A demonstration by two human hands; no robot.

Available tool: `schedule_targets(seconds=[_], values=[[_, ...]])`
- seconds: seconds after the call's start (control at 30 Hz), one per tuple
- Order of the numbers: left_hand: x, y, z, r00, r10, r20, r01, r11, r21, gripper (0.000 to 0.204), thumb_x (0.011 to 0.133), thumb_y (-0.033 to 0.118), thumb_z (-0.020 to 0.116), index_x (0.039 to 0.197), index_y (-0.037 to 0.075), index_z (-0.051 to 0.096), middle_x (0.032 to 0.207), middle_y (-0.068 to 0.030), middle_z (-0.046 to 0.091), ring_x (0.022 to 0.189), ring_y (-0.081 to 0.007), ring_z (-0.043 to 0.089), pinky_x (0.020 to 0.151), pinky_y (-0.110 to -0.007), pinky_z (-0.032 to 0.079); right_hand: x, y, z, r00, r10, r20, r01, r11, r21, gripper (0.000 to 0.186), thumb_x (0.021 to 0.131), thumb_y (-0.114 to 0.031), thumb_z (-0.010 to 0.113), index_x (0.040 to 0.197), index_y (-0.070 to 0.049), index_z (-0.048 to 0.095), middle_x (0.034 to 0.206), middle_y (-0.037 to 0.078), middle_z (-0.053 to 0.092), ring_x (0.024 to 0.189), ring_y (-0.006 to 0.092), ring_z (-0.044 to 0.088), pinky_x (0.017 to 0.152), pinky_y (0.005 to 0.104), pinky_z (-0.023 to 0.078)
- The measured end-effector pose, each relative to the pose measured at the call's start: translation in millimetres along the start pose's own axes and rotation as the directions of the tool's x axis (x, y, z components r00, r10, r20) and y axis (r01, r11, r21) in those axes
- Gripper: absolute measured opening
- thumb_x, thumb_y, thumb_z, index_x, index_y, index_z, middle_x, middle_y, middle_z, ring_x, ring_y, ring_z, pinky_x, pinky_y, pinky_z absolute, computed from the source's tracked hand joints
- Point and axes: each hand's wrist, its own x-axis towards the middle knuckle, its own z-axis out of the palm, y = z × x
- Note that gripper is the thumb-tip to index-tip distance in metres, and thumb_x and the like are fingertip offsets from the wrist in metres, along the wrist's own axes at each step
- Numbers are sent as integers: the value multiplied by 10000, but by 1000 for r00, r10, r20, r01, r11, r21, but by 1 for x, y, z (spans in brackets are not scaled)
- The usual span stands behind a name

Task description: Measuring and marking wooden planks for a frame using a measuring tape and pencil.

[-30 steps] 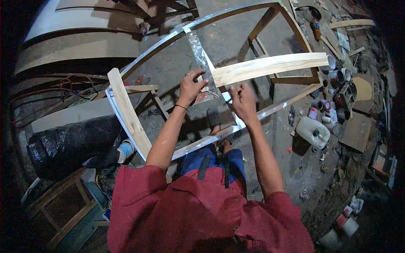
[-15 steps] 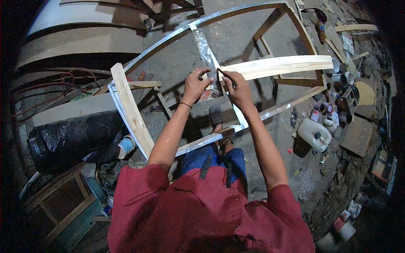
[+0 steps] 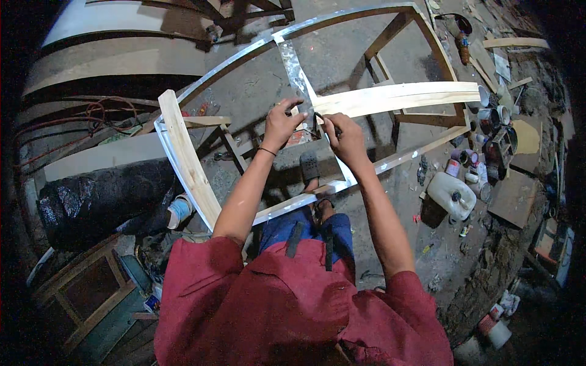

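Observation:
A long wooden frame [image 3: 329, 19] with white-smeared edges stands before me, spanned by a white-smeared crossbar [image 3: 294, 68]. From the crossbar a pale, slightly curved wooden board [image 3: 403, 97] runs off to the right. Beside the crossbar, my left hand [image 3: 281, 126] is bent with thumb and fingers around a small pale end that I cannot clearly make out. My right hand [image 3: 347, 139] is closed on a thin dark stick-like tool [image 3: 318, 116], its tip near the board's left end. Another pale board [image 3: 186, 155] lies along the frame's left end.
To the right, a white jerrycan [image 3: 450, 195] and several paint cans [image 3: 488, 116] stand on the littered floor. A black-wrapped bundle [image 3: 104, 198] lies at left, below large curved panels [image 3: 116, 64]. My sandalled foot [image 3: 310, 168] is inside the frame.
My right hand has moved slightly down and toward me with the dark tool, away from the board's end. My left hand stays nearly in place.

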Motion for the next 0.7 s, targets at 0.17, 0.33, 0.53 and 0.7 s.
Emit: schedule_targets(seconds=[0.17, 0.33, 0.53, 0.7], values=[[0, 3, -1, 1000, -1, 15, 1, 1000, -25, 418, 800, 179, 824, 1193, 72, 732, 1080, -130, 731, 947, -265, 704, 855, -356, 550, -15, 2, -2, 1000, -9, 24, 9, 1000, 8, 154, 995, -141, 635, 1026, -8, 706, 983, 182, 703, 913, 378, 674, 791, 432, 532], [-1, -3, 0, 999, -22, 24, 22, 1000, -2, 414, 811, 185, 814, 1198, 63, 730, 1114, -141, 733, 1000, -285, 706, 903, -364, 542, -81, 3, -25, 818, 339, 464, -192, 922, -335, 311, 1006, -290, 616, 902, -12, 710, 910, 222, 699, 834, 429, 673, 739, 511, 527], [-3, -1, 6, 999, -53, -8, 52, 996, -74, 402, 863, 198, 814, 1211, 14, 729, 1133, -120, 739, 1042, -190, 691, 927, -327, 537, -138, 4, -42, 840, 421, 343, -393, 907, -152, 378, 1007, -346, 613, 908, 0, 727, 869, 247, 700, 822, 459, 673, 737, 533, 528], [-38, 33, -10, 924, -322, -205, 234, 902, -364, 313, 895, 264, 798, 1071, 8, 759, 991, -97, 742, 857, -169, 673, 815, -316, 535, -163, 0, -50, 842, 418, 342, -367, 907, -205, 366, 1010, -344, 610, 977, -9, 754, 927, 254, 717, 843, 464, 683, 774, 535, 538]])
